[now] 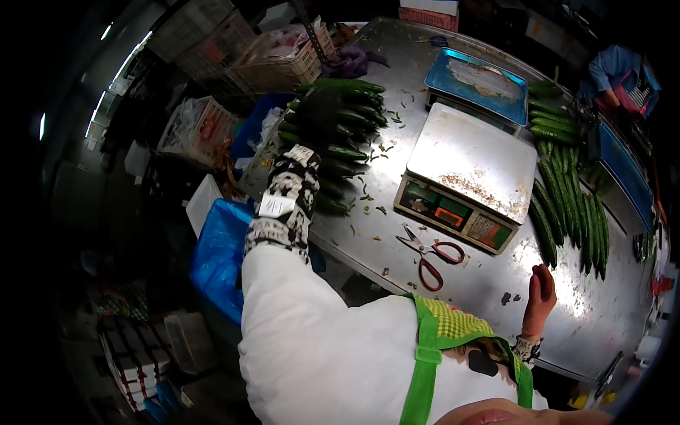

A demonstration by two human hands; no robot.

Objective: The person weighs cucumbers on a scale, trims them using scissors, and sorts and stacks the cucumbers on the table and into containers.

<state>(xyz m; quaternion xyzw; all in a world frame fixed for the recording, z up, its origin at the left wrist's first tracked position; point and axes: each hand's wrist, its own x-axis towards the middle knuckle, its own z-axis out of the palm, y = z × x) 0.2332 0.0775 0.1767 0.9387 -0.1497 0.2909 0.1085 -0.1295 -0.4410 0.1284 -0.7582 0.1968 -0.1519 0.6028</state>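
My left hand (319,117), in a black glove below a black-and-white patterned sleeve, reaches over a pile of green cucumbers (358,113) at the table's left edge. Its fingers are too dark to make out, so I cannot tell whether it grips a cucumber. My right hand (540,301) is above the table's near edge with fingers slightly curled and apart, holding nothing. Left of it lie scissors with red handles (431,258), blades parted. A digital scale (471,159) stands between my hands, with brown crumbs on its plate.
Another scale with a blue tray (476,81) stands behind. Rows of cucumbers (567,191) lie at the right of the metal table (340,230). A blue bag (219,258) hangs below the left edge, near crates (202,127). A co-worker (623,81) is at the far right.
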